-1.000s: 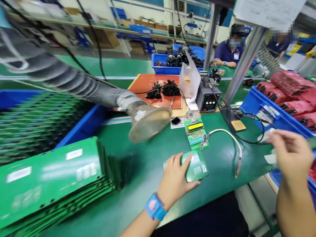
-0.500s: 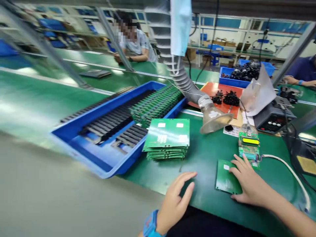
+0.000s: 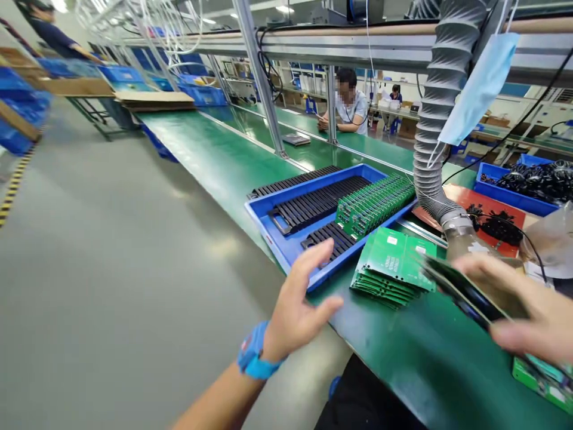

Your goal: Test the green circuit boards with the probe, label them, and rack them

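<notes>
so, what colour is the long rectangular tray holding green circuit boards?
The tray is blue, clearest in the head view.

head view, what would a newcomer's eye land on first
Probably the blue tray near the centre, with its row of green boards, and the green stack beside it. At right, the right hand grips a blurred board. A blue mask hangs upper right, by the grey hose.

A blue face mask [image 3: 481,89] hangs at two o'clock; a light-shirted person [image 3: 357,110] at one; striped floor tape [image 3: 14,186] at nine.
</notes>
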`<state>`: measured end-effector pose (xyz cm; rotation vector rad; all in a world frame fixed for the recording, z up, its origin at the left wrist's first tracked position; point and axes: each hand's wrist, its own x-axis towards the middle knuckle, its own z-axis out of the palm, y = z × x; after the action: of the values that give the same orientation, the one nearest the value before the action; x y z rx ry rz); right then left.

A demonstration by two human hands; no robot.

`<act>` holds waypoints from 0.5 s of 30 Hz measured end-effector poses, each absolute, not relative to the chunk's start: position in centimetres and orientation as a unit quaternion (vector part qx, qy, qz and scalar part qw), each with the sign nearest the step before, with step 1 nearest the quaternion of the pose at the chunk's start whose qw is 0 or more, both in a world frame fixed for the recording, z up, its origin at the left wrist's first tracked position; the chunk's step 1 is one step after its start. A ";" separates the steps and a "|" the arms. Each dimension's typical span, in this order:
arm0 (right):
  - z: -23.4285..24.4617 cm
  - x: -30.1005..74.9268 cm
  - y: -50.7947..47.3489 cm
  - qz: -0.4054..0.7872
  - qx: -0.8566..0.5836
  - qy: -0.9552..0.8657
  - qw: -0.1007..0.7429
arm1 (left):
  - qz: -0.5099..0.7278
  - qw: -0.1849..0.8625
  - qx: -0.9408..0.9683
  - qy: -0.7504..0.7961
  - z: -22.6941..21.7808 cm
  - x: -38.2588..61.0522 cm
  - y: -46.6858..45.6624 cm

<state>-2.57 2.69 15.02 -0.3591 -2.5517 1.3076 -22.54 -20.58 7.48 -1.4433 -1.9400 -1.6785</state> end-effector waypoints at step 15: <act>13.2 -32.6 -0.8 0.382 -0.134 -0.904 -0.141 | -0.705 0.090 -0.169 -0.683 4.1 -41.6 -8.3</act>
<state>-32.55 -0.79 13.18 -0.4619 -3.1246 1.3213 -41.58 -8.33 4.12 -0.5024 -2.0311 -2.0950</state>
